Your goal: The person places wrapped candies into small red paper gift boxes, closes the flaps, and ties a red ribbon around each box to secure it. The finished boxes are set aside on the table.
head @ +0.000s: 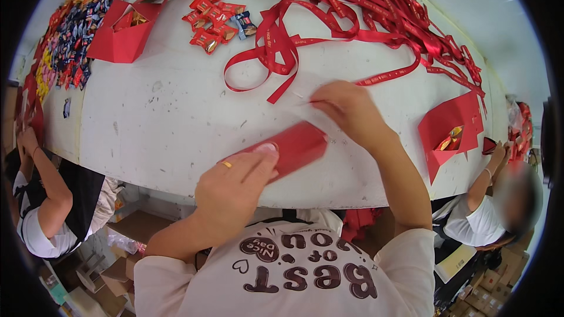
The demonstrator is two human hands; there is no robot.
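My left hand (pixel 240 180), with a gold-coloured ring on one finger, holds a folded red paper box (pixel 304 149) against the tabletop near its front edge. The thumb lies over the top of the box, and part of it is hidden under the hand. Above the box's right end is my right hand (pixel 346 110), its fingertips pinched together and blurred. A thin pale strip (pixel 298 95) shows beside those fingertips; whether they grip it is unclear. Close behind that hand, a red printed ribbon (pixel 387 77) runs back to a larger heap.
Loose red ribbons (pixel 379 4) pile up at the back right. Wrapped sweets lie in a small group (pixel 216 17) and a large heap (pixel 79 31). Open red boxes with sweets stand left (pixel 128 31) and right (pixel 454 127). Co-workers stand left (pixel 53 202) and right (pixel 476 215).
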